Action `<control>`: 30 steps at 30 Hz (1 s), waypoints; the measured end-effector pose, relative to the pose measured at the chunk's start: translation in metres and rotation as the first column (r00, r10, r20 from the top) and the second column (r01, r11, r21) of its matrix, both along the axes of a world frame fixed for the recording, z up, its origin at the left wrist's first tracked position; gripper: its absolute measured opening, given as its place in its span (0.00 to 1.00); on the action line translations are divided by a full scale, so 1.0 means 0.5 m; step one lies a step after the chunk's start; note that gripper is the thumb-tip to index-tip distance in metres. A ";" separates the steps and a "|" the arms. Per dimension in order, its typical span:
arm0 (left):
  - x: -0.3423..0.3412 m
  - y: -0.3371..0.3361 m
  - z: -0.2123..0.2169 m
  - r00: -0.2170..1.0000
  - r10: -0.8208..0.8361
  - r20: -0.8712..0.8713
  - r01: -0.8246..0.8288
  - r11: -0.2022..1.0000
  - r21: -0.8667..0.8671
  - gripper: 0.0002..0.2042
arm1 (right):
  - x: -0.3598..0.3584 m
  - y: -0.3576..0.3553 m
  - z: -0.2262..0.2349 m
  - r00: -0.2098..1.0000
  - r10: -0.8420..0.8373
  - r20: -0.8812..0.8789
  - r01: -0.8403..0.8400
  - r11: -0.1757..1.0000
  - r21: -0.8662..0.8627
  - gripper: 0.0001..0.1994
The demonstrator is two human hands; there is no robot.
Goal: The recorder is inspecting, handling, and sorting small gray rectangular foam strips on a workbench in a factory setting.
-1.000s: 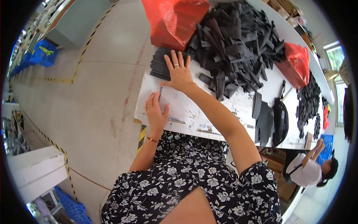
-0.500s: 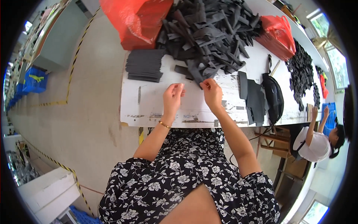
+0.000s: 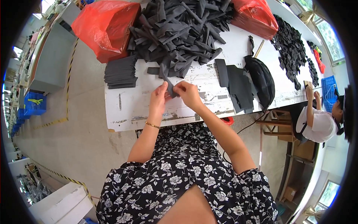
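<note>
A dark grey fabric strip runs from the near side of a big heap of similar strips down between my hands. My right hand pinches it close to its near end. On its left side, my left hand has the thumb at the strip's edge and fingers curled partly behind it. Left of the heap lies a neat stack of grey strips. One more short strip rests flat between that stack and my hands.
Two red plastic bags flank the heap. To the right on the white table lie flat dark pieces, a black pouch-like item and another pile of small dark pieces. A co-worker in white is at the far right.
My left hand has moved up to the strip, where before it was apart from it. The strip's end now lies between both hands. The view has shifted, moving the table leftward.
</note>
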State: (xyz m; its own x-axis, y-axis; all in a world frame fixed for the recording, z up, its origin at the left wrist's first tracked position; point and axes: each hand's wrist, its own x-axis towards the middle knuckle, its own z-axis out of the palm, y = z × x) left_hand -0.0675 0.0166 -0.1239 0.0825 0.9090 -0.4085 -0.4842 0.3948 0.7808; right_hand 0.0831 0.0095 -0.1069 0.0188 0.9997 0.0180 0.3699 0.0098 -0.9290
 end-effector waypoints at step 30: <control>-0.039 0.011 0.015 0.908 0.154 0.390 -0.102 0.983 -0.151 0.14 | 0.143 -0.073 0.121 0.991 -0.077 0.110 0.080 0.996 -0.024 0.18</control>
